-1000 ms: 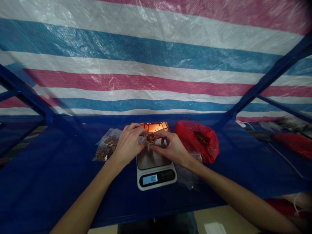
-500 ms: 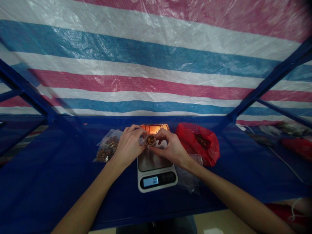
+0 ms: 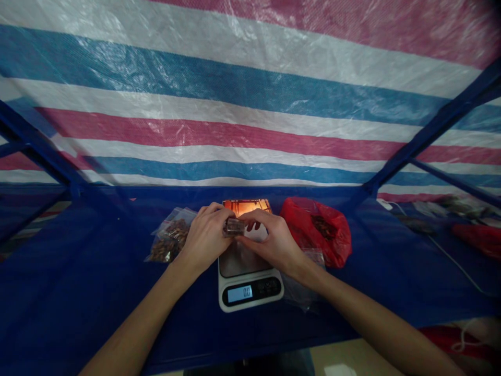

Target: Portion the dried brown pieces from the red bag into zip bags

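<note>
A small clear plastic bag with brown bits inside is pinched between both of my hands, just above the steel plate of a white kitchen scale. My left hand closes on the bag's left end with thumb and fingers. From the right, my right hand grips the other end, fingers curled over the top. The scale's lit display reads 0.0.
Filled clear bags of brown pieces lie left of the scale. A red plastic bag sits to its right, with empty clear bags in front. An orange-lit box stands behind. Blue cloth covers the table; a cable runs at right.
The bag was lifted off the scale plate, and the reading dropped from 10.0 to 0.0. Its open mouth, which faced up, is now turned flat and pinched between my fingers.
</note>
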A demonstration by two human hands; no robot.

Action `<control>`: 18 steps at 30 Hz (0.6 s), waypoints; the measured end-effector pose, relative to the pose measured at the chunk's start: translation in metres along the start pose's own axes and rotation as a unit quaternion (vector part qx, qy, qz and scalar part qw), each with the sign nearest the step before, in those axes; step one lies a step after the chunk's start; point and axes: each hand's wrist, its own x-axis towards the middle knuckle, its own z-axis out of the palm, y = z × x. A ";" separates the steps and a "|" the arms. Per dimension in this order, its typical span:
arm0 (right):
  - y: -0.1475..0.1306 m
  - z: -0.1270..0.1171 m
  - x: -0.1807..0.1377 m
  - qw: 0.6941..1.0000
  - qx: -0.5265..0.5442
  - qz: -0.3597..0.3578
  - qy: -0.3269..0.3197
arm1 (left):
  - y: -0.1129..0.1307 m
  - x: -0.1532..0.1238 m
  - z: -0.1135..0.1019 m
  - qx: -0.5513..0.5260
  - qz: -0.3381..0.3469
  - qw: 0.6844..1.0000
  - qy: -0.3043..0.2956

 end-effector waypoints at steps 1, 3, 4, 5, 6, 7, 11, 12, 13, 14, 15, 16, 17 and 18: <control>-0.001 0.000 -0.001 1.000 -0.014 -0.010 0.003 | 0.001 -0.001 0.000 -0.004 0.001 1.000 0.000; -0.004 0.000 -0.004 0.999 -0.038 -0.035 0.005 | 0.005 -0.002 0.001 -0.011 0.003 1.000 -0.003; -0.005 0.001 -0.006 0.998 -0.048 -0.050 0.002 | 0.007 -0.002 0.002 -0.017 0.002 1.000 -0.005; -0.006 0.001 -0.009 0.996 -0.058 -0.066 -0.003 | 0.009 -0.003 0.002 -0.024 0.001 1.000 -0.007; -0.006 0.001 -0.012 0.994 -0.068 -0.080 -0.008 | 0.011 -0.004 0.003 -0.034 -0.002 0.999 -0.008; -0.007 0.000 -0.015 0.992 -0.078 -0.094 -0.015 | 0.013 -0.004 0.003 -0.047 -0.005 0.999 -0.007; -0.004 -0.003 -0.025 0.986 -0.100 -0.128 -0.023 | 0.016 -0.007 0.006 -0.109 -0.004 0.994 0.005; -0.003 -0.003 -0.026 0.987 -0.093 -0.131 -0.019 | 0.016 -0.008 0.007 -0.119 0.000 0.993 0.008; -0.001 -0.003 -0.027 0.988 -0.077 -0.133 -0.012 | 0.015 -0.008 0.008 -0.124 0.006 0.992 0.011; 0.001 -0.003 -0.028 0.990 -0.056 -0.133 -0.001 | 0.015 -0.008 0.009 -0.126 0.012 0.992 0.016; 0.002 -0.003 -0.028 0.991 -0.032 -0.129 0.011 | 0.014 -0.008 0.009 -0.125 0.017 0.992 0.022; 0.004 -0.003 -0.027 0.993 -0.006 -0.117 0.029 | 0.014 -0.008 0.010 -0.126 0.021 0.991 0.029; 0.005 -0.004 -0.025 0.993 0.022 -0.099 0.053 | 0.013 -0.008 0.011 -0.128 0.021 0.991 0.037; 0.006 -0.006 -0.022 0.992 0.052 -0.074 0.082 | 0.013 -0.008 0.011 -0.133 0.021 0.990 0.045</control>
